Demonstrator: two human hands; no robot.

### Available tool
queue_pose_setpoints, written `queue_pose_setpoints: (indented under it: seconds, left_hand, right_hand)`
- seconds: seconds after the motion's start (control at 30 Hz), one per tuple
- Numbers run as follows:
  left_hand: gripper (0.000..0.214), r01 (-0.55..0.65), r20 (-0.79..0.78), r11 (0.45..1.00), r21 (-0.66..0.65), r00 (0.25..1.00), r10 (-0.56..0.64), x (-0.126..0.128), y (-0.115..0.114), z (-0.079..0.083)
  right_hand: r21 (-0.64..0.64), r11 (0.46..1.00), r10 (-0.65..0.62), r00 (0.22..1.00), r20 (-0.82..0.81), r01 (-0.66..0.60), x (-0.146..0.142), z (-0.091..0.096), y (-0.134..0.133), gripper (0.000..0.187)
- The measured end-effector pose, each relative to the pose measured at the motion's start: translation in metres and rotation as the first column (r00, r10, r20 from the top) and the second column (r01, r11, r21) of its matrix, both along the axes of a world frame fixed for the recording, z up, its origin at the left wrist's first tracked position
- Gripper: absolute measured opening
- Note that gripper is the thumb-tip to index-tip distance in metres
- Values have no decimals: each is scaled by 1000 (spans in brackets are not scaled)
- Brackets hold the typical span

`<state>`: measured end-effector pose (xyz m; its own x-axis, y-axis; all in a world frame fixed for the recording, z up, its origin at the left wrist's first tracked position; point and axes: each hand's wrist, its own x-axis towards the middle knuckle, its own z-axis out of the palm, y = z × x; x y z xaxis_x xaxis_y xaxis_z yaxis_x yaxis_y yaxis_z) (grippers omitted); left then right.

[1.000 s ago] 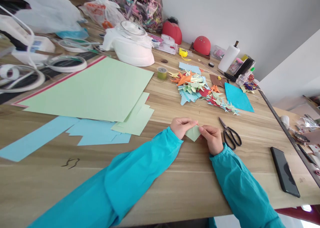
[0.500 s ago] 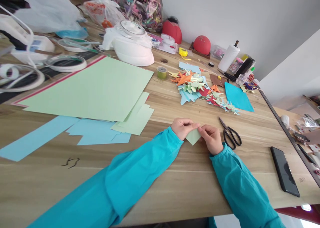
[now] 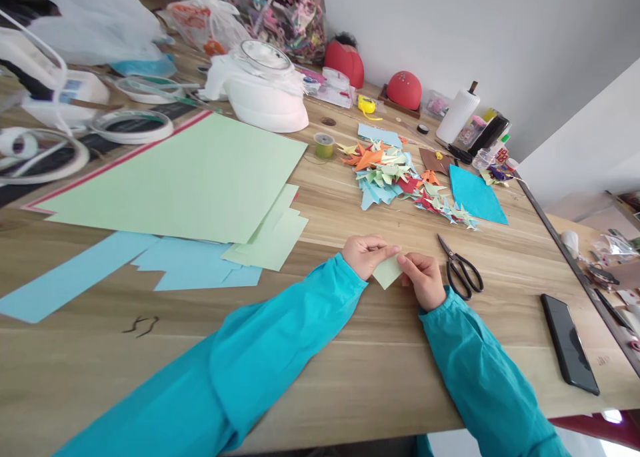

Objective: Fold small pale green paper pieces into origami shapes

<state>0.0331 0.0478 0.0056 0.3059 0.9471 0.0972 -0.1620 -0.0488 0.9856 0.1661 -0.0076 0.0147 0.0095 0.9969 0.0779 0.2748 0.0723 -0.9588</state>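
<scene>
A small piece of pale green paper (image 3: 387, 273) is between my hands just above the wooden table, one corner pointing toward me. My left hand (image 3: 367, 255) pinches its left side, thumb along the upper edge. On the other side, my right hand (image 3: 423, 278) grips the right edge between thumb and fingers. How the paper is folded under my fingers is hidden. Black-handled scissors (image 3: 463, 273) lie just right of my right hand. Beyond my hands is a pile of folded paper cranes (image 3: 385, 170) in orange, green, blue and red.
Large green sheets (image 3: 185, 177) and blue paper strips (image 3: 80, 273) cover the left. A thread spool (image 3: 324, 146) stands beyond them. A phone (image 3: 569, 343) lies at the right, and a turquoise square (image 3: 479, 193) at the far right. White bundles, bags and red pincushions (image 3: 404, 90) line the back.
My right thumb and fingers have shifted very slightly on the green paper's right edge. Both hands otherwise stay in place, and the surrounding things have not moved.
</scene>
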Motion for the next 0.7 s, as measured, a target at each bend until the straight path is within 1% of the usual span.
queue_pose_setpoints:
  seconds: [0.1, 0.23, 0.3, 0.4, 0.47, 0.53, 0.6, 0.7]
  left_hand:
    - [30, 1, 9, 1000, -20, 1000, -1, 0, -1, 1]
    - [40, -11, 31, 979, -202, 999, 18, 1, -6, 0]
    - [43, -3, 26, 970, -245, 1000, 9, 2, -6, -1]
    - [40, 18, 4, 975, -223, 1000, -18, 2, -4, -4]
    - [39, 6, 20, 980, -200, 1000, -2, 3, -1, -7]
    - [37, 0, 72, 985, -174, 997, 12, 4, 1, -10]
    - [36, 27, 127, 986, -164, 992, -6, 6, 1, -11]
    - [36, 80, 207, 974, -210, 978, -35, 7, -1, -9]
  right_hand:
    - [-6, 1000, 18, 1000, -20, -19, 0, 0, 1, 40]
    - [33, 998, -50, 998, -37, 52, 1, -1, 2, 39]
    - [59, 993, -101, 994, -50, 104, 2, -3, 3, 39]
    - [84, 984, -152, 986, -74, 158, 3, -5, 3, 39]
    - [94, 981, -160, 984, -82, 168, 3, -6, 3, 40]
    - [82, 983, -154, 984, -91, 162, 2, -7, 3, 39]
    - [51, 987, -143, 983, -114, 150, 2, -6, 3, 36]
    - [14, 989, -142, 977, -161, 146, 0, -5, 4, 30]
